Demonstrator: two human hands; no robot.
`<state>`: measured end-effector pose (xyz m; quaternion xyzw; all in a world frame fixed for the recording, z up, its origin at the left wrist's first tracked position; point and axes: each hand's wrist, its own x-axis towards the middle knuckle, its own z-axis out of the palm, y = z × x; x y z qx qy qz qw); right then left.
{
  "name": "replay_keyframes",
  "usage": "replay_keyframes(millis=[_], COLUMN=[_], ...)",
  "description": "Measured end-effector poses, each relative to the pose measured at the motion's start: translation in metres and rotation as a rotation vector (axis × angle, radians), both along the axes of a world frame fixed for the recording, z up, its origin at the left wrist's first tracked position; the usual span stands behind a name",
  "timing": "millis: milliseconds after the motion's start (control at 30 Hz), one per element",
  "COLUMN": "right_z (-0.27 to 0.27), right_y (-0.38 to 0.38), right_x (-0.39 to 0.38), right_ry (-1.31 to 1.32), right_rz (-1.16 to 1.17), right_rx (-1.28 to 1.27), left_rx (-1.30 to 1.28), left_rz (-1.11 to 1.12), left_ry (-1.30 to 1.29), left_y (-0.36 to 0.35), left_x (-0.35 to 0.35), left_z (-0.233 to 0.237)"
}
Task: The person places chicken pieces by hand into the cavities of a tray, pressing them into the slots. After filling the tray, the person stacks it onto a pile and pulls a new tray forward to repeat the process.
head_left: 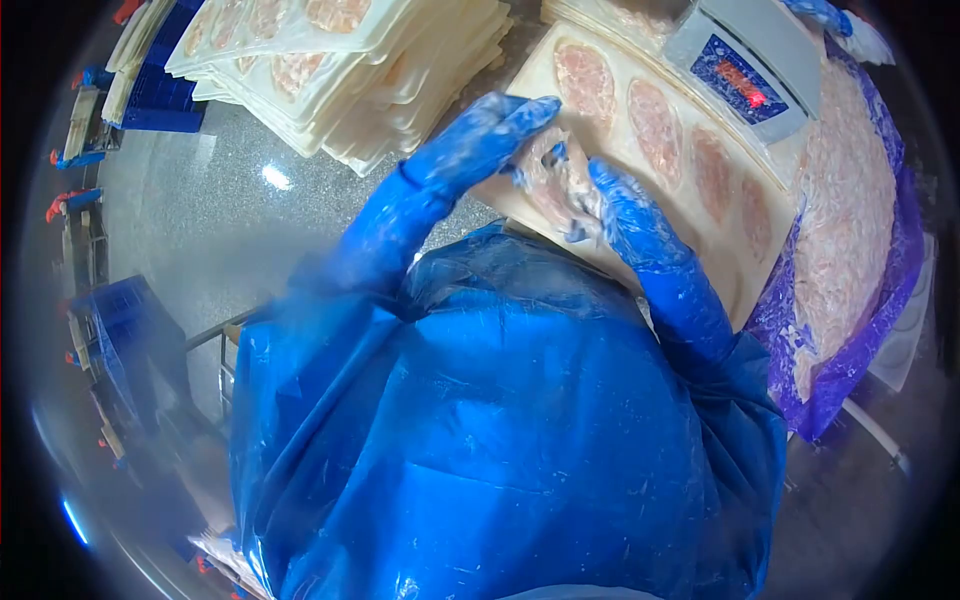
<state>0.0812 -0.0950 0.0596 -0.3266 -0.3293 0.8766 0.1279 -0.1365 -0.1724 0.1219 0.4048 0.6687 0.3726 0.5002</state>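
Both my hands wear wet blue gloves. My left hand [475, 145] and my right hand [637, 218] hold a soft piece of pale raw meat [552, 190] between them, fingers bent around its two sides. This meat is over the near left part of a cream-coloured mould tray [690, 225]. Oval hollows in the tray carry flattened portions of pale pink meat [655, 130]. At the tray's near edge, one hollow shows no meat. My hands and the meat hide the tray's left corner.
A digital scale [765, 65] with a red display stands behind the tray. Right of it, a large heap of pale meat [845, 220] lies on purple plastic sheeting [895, 270]. Stacked filled trays [400, 75] rise at the back left. Another person's gloved hand [825, 15] appears top right.
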Motion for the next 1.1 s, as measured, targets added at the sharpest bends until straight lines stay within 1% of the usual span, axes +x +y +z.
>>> replay_keyframes(millis=[33, 67, 100, 133, 167, 233, 267, 300, 333, 367, 400, 433, 467, 500, 533, 567, 600, 633, 667, 700, 733, 767, 833, 867, 900, 967, 1000, 1033, 1067, 1100], right_z=[-0.011, -0.022, -0.027, -0.023, -0.025, -0.033, -0.010, -0.011, -0.014, -0.017, -0.011, -0.015, -0.021, -0.021, -0.021, -0.028, -0.042, -0.052, -0.054, -0.054, -0.054, -0.058, -0.067, -0.047, -0.043, -0.040, -0.072, -0.084, -0.092, -0.072], right_y=[0.001, 0.003, 0.006, -0.004, -0.008, -0.014, -0.021, -0.020, -0.016, -0.015, -0.015, -0.017, -0.018, -0.019, -0.020, -0.016, -0.011, -0.007, -0.002, 0.005, 0.011, 0.017, 0.030, 0.023, 0.022, 0.028, 0.032, 0.032, 0.030, 0.021], right_x=[0.004, 0.009, 0.010, 0.017, 0.022, 0.035, 0.030, 0.036, 0.045, 0.051, 0.052, 0.049, 0.043, 0.031, 0.011, -0.009, -0.026, -0.036, -0.042, -0.048, -0.052, -0.049, -0.037, -0.034, -0.030, -0.019, -0.011, -0.003, 0.006, 0.003], right_ry=[-0.004, 0.082, 0.167, -0.017, -0.022, -0.099, -0.253, -0.253, -0.301, -0.349, -0.426, -0.428, -0.525, -0.593, -0.391, -0.387, -0.438, -0.476, -0.475, -0.528, -0.576, -0.577, -0.464, -0.389, -0.390, -0.460, -0.471, -0.470, -0.338, -0.205], right_rz=[-0.002, 0.078, 0.159, 0.122, 0.119, 0.111, 0.055, 0.054, 0.195, 0.338, 0.375, 0.375, 0.338, 0.276, -0.067, -0.068, -0.076, -0.075, -0.075, -0.061, -0.046, -0.049, -0.127, -0.171, -0.164, 0.100, 0.135, 0.135, 0.112, 0.087], right_rx=[-0.001, -0.213, -0.424, -0.124, -0.127, -0.007, -0.041, -0.041, 0.119, 0.279, 0.401, 0.397, 1.010, 1.631, 0.890, 0.893, 1.423, 1.951, 1.947, 1.803, 1.659, 1.658, 1.693, 0.990, 0.989, 0.868, 1.092, 1.097, 0.688, 0.278], left_rx=[-0.001, 0.211, 0.423, 0.389, 0.389, 0.490, 0.492, 0.540, 0.586, 0.583, 0.572, 0.561, 0.464, 0.463, 0.378, 0.291, 0.331, 0.327, 0.434, 0.543, 0.868, 0.869, 0.533, 0.198, 0.194, 0.389, 0.489, 0.491, 0.529, 0.553], left_rz=[-0.002, -0.023, -0.041, 0.044, 0.041, -0.022, -0.024, -0.074, -0.125, -0.125, -0.067, -0.011, -0.139, -0.135, -0.279, -0.425, -0.476, -0.480, -0.348, -0.214, -0.001, -0.003, 0.154, 0.007, 0.010, -0.289, -0.443, -0.439, -0.218, -0.004], left_ry=[-0.004, 0.470, 0.947, 1.025, 1.020, 1.261, 1.257, 1.251, 1.244, 1.242, 1.196, 1.148, 1.163, 1.161, 1.136, 1.108, 1.141, 1.138, 1.153, 1.166, 0.937, 0.936, 0.996, 1.116, 1.112, 1.151, 1.164, 1.166, 0.897, 0.619], left_y=[0.011, 0.020, 0.025, 0.026, 0.023, 0.011, 0.005, -0.001, -0.004, 0.000, 0.009, 0.016, 0.025, 0.032, 0.039, 0.047, 0.057, 0.062, 0.068, 0.073, 0.070, 0.059, 0.030, 0.019, 0.008, -0.011, -0.015, -0.016, -0.016, -0.015], left_x=[-0.010, -0.021, -0.027, -0.029, -0.028, -0.019, -0.010, 0.003, 0.010, 0.009, 0.005, 0.000, -0.009, -0.013, -0.017, -0.021, -0.023, -0.025, -0.028, -0.032, -0.039, -0.043, -0.041, -0.033, -0.025, -0.011, -0.008, -0.011, -0.016, -0.014], left_z=[-0.020, -0.054, -0.072, -0.074, -0.072, -0.066, -0.077, -0.097, -0.109, -0.103, -0.089, -0.082, -0.084, -0.085, -0.084, -0.082, -0.080, -0.079, -0.077, -0.076, -0.079, -0.084, -0.088, -0.084, -0.088, -0.106, -0.113, -0.119, -0.124, -0.101])
